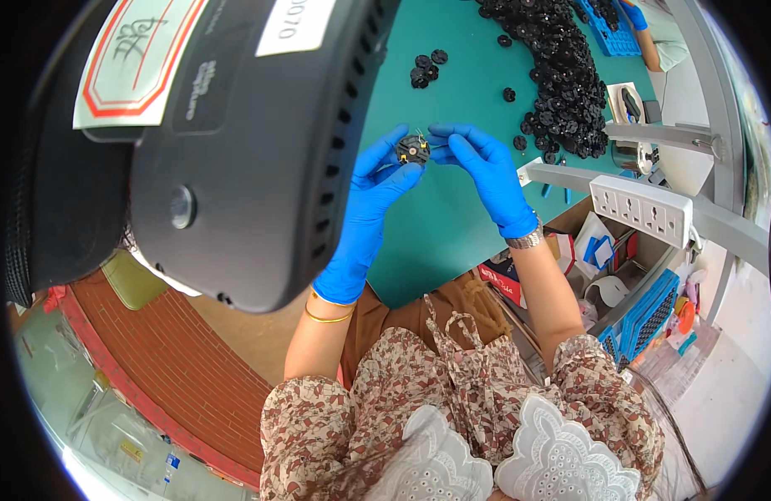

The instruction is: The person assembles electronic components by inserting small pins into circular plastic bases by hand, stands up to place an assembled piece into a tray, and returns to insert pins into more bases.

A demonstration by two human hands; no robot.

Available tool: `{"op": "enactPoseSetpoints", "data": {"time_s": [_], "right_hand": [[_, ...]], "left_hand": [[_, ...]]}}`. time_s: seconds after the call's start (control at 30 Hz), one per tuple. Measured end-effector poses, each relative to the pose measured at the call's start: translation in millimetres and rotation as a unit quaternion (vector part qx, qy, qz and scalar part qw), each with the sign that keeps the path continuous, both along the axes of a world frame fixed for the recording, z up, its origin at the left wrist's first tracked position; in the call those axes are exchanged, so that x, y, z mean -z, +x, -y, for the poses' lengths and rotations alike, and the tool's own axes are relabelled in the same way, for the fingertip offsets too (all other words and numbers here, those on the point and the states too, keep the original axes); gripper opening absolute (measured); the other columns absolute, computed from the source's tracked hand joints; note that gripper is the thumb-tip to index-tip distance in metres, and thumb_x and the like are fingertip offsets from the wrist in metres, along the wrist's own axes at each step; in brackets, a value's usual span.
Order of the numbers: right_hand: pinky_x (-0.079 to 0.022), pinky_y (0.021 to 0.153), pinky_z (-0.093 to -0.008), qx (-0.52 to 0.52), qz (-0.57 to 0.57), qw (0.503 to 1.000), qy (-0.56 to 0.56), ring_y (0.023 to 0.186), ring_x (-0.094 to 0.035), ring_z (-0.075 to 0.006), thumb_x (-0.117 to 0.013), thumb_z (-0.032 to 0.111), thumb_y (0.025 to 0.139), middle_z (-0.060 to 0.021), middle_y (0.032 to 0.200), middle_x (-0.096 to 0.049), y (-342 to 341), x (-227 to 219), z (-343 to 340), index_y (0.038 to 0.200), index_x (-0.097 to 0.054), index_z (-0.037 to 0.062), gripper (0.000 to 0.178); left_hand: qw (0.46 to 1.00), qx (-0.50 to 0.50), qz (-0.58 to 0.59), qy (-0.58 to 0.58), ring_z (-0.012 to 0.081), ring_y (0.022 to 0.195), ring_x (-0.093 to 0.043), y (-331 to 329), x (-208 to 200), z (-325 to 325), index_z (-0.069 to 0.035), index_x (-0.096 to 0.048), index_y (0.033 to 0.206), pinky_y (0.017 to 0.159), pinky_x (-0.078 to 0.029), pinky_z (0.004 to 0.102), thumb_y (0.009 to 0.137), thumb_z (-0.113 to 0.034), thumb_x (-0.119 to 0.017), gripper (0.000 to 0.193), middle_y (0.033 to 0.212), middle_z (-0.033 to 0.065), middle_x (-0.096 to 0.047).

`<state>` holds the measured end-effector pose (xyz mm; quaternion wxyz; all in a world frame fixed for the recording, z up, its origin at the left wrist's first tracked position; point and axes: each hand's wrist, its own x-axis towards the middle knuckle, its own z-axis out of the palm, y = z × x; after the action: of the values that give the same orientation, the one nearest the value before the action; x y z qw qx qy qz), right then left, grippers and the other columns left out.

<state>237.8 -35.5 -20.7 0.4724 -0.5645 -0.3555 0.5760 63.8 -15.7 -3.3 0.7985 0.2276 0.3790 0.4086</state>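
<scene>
Both of my hands wear blue gloves and meet over the green table. My left hand (379, 185) is closed on a small round black part (413, 151) with brass-coloured contacts and thin wire ends standing up at its top edge. From the right, my right hand (487, 171) reaches to the part's edge, its fingertips bent close together beside the wire ends. Whatever those fingertips pinch is too small to make out. Just beyond my hands lies a little group of black round parts (422, 72) on the table.
A large heap of black round parts (569, 92) covers the table's right side. Beyond it are a blue basket (615, 42) and another person's gloved hand (634, 15). A grey metal frame carries a white power strip (640, 209). A big black device (243, 150) blocks the upper left.
</scene>
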Motion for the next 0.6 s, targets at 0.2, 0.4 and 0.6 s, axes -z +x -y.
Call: {"op": "enactPoseSetpoints", "data": {"time_s": [0.2,0.4,0.6], "right_hand": [[-0.047,0.074,-0.022,-0.074,-0.029,0.996,-0.035,0.083,-0.057,-0.0086,-0.055,0.019,0.088,-0.0057,0.092,-0.062,-9,-27,-4,0.105,-0.06,-0.0013,0.027],[-0.048,0.068,-0.0207,-0.054,-0.046,0.996,-0.058,0.076,-0.058,-0.0075,-0.06,0.013,0.084,-0.0049,0.088,-0.063,-11,-31,0,0.103,-0.061,-0.0008,0.023],[-0.049,0.073,-0.0222,-0.072,-0.005,0.997,-0.03,0.08,-0.059,-0.0091,-0.062,0.007,0.082,-0.007,0.092,-0.064,-12,-41,6,0.102,-0.061,-0.0008,0.022]], "left_hand": [[1.0,0.02,0.011,0.006,0.0096,0.087,-0.057,-1,-1,2,-0.001,-0.048,0.123,0.076,-0.047,0.0212,0.08,0.002,-0.059,0.044,0.103,0.0061,-0.06],[0.999,0.017,-0.022,0.043,0.0089,0.081,-0.058,-3,-4,7,-0.001,-0.051,0.12,0.072,-0.047,0.021,0.079,0.004,-0.06,0.043,0.095,0.0066,-0.063],[0.998,0.026,-0.047,0.044,0.0105,0.083,-0.059,-7,-7,8,0.0,-0.056,0.113,0.073,-0.048,0.0217,0.078,0.005,-0.061,0.036,0.095,0.0085,-0.063]]}}
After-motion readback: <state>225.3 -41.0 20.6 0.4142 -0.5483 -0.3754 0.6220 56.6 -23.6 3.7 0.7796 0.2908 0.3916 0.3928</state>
